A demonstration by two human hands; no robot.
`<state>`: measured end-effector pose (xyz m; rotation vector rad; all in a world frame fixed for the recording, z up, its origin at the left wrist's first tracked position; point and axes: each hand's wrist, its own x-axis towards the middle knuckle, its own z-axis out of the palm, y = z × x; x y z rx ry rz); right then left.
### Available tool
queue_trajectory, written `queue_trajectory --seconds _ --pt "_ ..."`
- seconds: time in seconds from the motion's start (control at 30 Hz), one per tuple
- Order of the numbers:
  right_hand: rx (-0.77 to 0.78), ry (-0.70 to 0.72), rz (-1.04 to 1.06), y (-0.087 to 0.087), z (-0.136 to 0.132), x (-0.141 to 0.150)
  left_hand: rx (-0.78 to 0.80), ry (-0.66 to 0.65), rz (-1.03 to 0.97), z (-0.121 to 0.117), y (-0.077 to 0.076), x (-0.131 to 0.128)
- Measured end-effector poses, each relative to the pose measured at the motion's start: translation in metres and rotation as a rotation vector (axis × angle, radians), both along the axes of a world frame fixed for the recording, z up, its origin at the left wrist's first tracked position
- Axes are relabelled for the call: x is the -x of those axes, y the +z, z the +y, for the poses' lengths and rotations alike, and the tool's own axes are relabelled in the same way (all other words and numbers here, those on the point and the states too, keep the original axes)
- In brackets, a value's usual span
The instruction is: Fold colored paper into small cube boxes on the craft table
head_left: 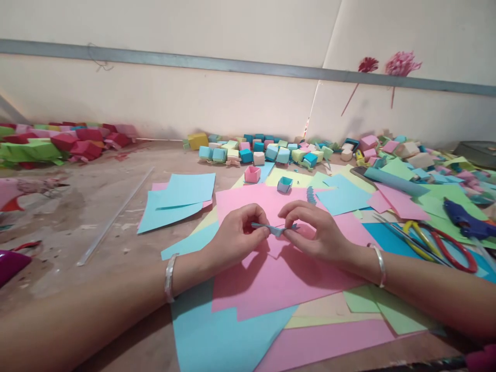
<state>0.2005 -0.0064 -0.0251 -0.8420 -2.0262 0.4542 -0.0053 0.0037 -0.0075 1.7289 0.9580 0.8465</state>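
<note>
Blue creased paper [276,231] sits pinched by left hand [241,233] and right hand [315,231].

bright diffuse light, glowing slit [315,98] in the smooth cream wall [194,98], soft shadows on the flat pink paper sheet [256,294], edges stretched wide-angle, slight blur

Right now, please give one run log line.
left hand: pinching blue paper | right hand: pinching same paper | under hands: pink sheet | beyond: pink box

Two hands [237,233] [318,231], two bangles [169,278] [378,264], two flowers [368,64] [403,64]
</note>
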Motion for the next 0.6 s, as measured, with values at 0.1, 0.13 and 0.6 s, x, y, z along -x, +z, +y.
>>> queue_trajectory --seconds 0.1,0.13,0.6 --pt "0.193 0.036 0.007 0.0007 -0.0027 0.0009 0.121 0.028 -0.032 -0.0001 0.001 -0.0005" --pt "0.244 0.035 0.01 0.0011 -0.0031 0.0013 0.131 0.038 -0.032 0.0005 0.0011 -0.0006" --pt "0.294 -0.118 -0.01 0.0008 -0.0002 0.0 -0.042 0.079 0.19 0.0003 0.0076 -0.0043"
